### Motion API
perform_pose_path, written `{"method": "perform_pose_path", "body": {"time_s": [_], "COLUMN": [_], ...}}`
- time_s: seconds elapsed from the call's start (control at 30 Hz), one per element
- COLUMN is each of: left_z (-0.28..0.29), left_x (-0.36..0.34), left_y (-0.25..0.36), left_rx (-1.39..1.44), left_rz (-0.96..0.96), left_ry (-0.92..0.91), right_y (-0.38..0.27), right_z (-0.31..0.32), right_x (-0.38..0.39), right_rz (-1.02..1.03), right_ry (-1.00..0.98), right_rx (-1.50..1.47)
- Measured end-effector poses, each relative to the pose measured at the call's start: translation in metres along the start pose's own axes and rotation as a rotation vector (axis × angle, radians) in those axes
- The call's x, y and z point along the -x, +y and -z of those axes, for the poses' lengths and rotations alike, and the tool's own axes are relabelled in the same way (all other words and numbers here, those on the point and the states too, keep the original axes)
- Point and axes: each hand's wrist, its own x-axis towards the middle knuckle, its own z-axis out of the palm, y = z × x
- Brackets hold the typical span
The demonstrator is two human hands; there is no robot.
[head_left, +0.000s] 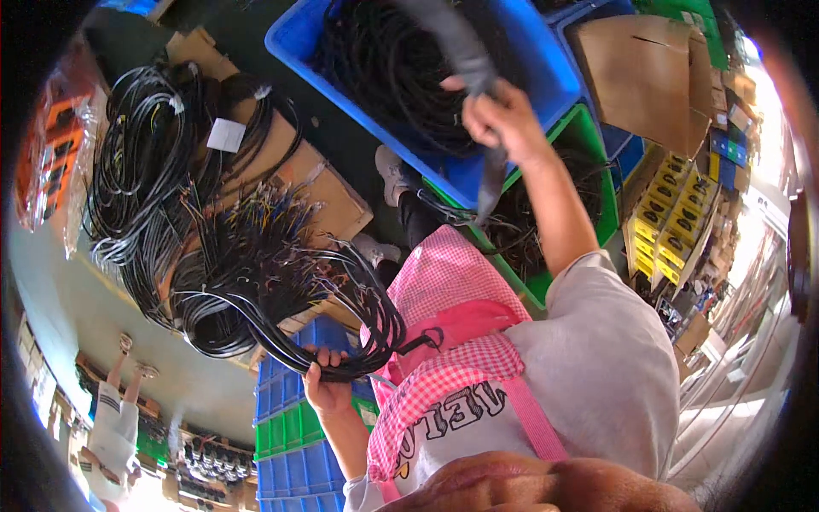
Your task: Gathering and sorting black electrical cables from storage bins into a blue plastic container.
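My left hand (328, 380) grips a looped bundle of black cables (286, 341) at the lower middle, beside my pink checked apron (448, 282). My right hand (499, 119) is closed on a long dark flat strip (454, 38), blurred at its top, over a blue crate (299, 47) that holds coiled black cables (384, 68). Large cable coils (145, 154) with bunched coloured wire ends (239, 222) lie on cardboard (328, 200) at the left, with a white label (225, 135) on them.
A green crate (533, 290) of dark cables sits under the blue one. Stacked blue and green crates (281, 427) stand below. Cardboard (627, 77) and yellow boxes (670, 222) are at the right, orange wrapped items (55, 154) at the left. Another person (115, 427) appears lower left.
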Motion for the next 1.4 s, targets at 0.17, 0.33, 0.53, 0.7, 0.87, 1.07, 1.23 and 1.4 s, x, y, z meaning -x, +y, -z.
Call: {"method": "perform_pose_path", "body": {"time_s": [0.17, 0.33, 0.53, 0.7, 0.87, 1.07, 1.23, 1.4], "left_z": [-0.032, -0.049, -0.081, -0.099, -0.105, -0.12, -0.117, -0.111], "left_x": [-0.026, -0.05, -0.077, -0.094, -0.103, -0.11, -0.107, -0.097], "left_y": [0.002, -0.001, -0.012, -0.021, -0.028, -0.033, -0.035, -0.033], "left_rx": [-0.113, -0.217, -0.241, -0.221, -0.16, -0.176, -0.187, -0.205], "left_rz": [0.048, 0.135, 0.199, 0.234, 0.212, 0.22, 0.222, 0.226], "left_ry": [0.007, -0.068, -0.016, -0.06, -0.035, -0.075, -0.11, -0.115], "right_y": [0.011, 0.083, 0.158, 0.209, 0.207, 0.209, 0.2, 0.215], "right_z": [0.151, 0.23, 0.12, 0.091, 0.112, 0.099, 0.034, 0.032], "right_x": [-0.049, -0.085, -0.083, -0.055, -0.046, -0.044, -0.043, -0.025], "right_rz": [0.044, 0.178, 0.152, -0.104, -0.119, 0.028, -0.155, 0.065], "right_ry": [0.267, 0.92, 0.189, 0.179, -0.024, -0.012, 0.24, 0.233], "right_rx": [0.17, 1.08, 1.237, 1.416, 1.222, 1.309, 1.114, 1.104]}}
